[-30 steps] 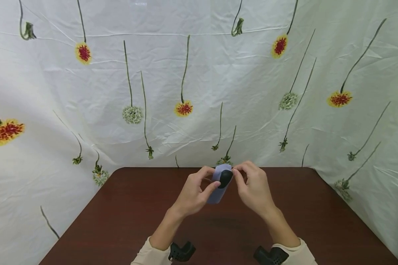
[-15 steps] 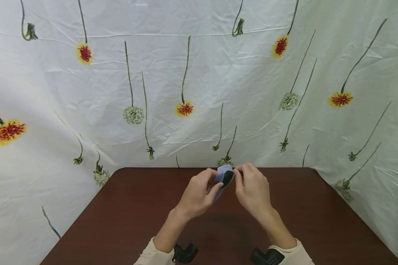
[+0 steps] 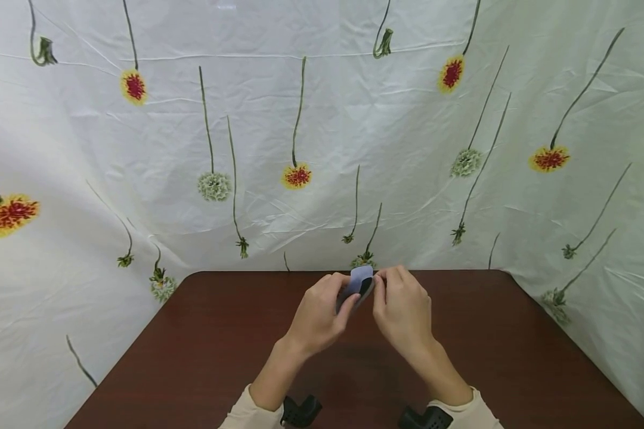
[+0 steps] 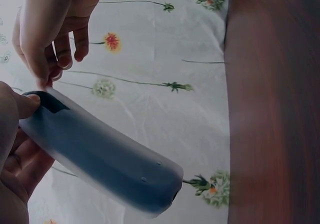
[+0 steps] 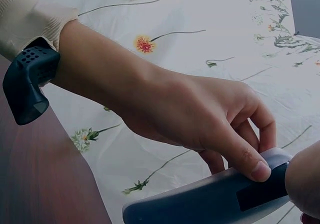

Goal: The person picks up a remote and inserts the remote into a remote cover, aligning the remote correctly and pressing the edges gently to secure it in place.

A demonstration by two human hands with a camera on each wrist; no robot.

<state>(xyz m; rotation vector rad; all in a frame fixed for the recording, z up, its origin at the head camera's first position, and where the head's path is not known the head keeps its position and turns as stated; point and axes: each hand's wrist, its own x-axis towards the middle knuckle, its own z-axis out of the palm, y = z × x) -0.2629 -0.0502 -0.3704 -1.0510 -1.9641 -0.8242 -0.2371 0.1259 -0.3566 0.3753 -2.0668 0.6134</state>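
Observation:
My left hand (image 3: 319, 313) grips a long, rounded blue-grey case (image 3: 361, 279) with a black patch near one end. Its thumb lies on the black patch (image 4: 50, 102), with the fingers on the far side, partly hidden. The case (image 4: 115, 159) slants down to the right in the left wrist view, two small dots showing near its lower end. My right hand (image 3: 405, 304) pinches the case's edge beside the patch between thumb and fingers. In the right wrist view the right hand (image 5: 200, 109) has its thumb on that edge, the other fingertips partly hidden behind the case (image 5: 195, 199).
Both hands are held above a dark red-brown table (image 3: 220, 357). Behind it hangs a white cloth (image 3: 343, 119) printed with flowers. A black wrist device (image 3: 300, 411) sits at the left cuff and another wrist device (image 3: 426, 417) at the right.
The case has tipped in the left hand, so the head view shows less of its length. My right hand has shifted slightly left, its fingers drawn closer together at the case's edge.

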